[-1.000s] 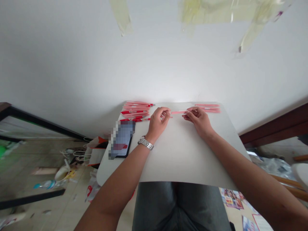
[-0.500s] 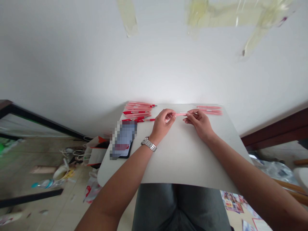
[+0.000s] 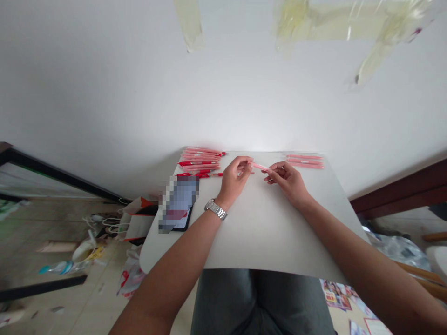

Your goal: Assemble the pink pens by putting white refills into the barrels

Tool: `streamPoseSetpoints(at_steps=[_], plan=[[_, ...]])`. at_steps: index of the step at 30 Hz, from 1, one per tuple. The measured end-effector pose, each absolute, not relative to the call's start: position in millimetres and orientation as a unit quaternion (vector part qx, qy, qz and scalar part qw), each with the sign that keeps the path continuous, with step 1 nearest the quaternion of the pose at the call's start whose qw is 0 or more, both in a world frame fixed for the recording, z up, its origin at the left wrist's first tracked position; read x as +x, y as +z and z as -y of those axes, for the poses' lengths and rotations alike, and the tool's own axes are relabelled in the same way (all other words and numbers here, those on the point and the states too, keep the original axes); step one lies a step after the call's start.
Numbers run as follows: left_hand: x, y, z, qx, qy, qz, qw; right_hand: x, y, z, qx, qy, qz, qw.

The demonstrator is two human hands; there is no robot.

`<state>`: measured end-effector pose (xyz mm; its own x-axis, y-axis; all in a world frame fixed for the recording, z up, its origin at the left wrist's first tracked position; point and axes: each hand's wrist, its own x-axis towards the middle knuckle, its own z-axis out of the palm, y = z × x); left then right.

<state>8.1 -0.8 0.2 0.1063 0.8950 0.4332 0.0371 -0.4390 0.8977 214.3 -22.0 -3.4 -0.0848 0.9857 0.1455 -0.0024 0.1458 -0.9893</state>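
Note:
A slim pink pen (image 3: 260,166) is held between my two hands above the table, its surface shiny as if in clear wrap. My left hand (image 3: 234,177), with a metal watch on its wrist, pinches its left end. The fingertips of my right hand (image 3: 285,182) close on the other end, which sits lower. Several pink and red pens (image 3: 200,158) lie in a row at the table's back left. More pink pens (image 3: 305,161) lie at the back right. A pen with a red part (image 3: 217,174) rests behind my left hand, which hides its middle.
A phone (image 3: 183,197), partly blurred out, lies at the left of the white table (image 3: 258,232). The wall stands right behind the table. On the floor to the left are a paper bag (image 3: 137,218), a cup (image 3: 84,251) and a bottle (image 3: 61,267).
The pink pen has gone from level to tilted, its right end now lower. Both hands have shifted slightly left and keep hold of it.

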Motion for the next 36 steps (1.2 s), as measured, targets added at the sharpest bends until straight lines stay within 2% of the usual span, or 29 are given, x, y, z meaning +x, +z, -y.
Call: streamPoseSetpoints(at_steps=[9, 21, 28, 36], plan=[[6.4, 2.7, 0.3, 0.605, 0.579, -0.385, 0.387, 212.3, -5.0, 24.0, -0.445, 0.451, 0.599, 0.49], [7.3, 0.9, 3.3, 0.652, 0.525, -0.377, 0.395, 215.3, -3.1, 26.5, -0.504, 0.287, 0.704, 0.41], [8.4, 2.4, 5.1, 0.659, 0.509, -0.379, 0.402, 216.0, -1.8, 27.3, -0.484, 0.244, 0.75, 0.38], [5.6, 0.1, 3.3, 0.678, 0.505, -0.419, 0.331, 214.3, -0.6, 26.1, -0.497, 0.186, 0.767, 0.361]])
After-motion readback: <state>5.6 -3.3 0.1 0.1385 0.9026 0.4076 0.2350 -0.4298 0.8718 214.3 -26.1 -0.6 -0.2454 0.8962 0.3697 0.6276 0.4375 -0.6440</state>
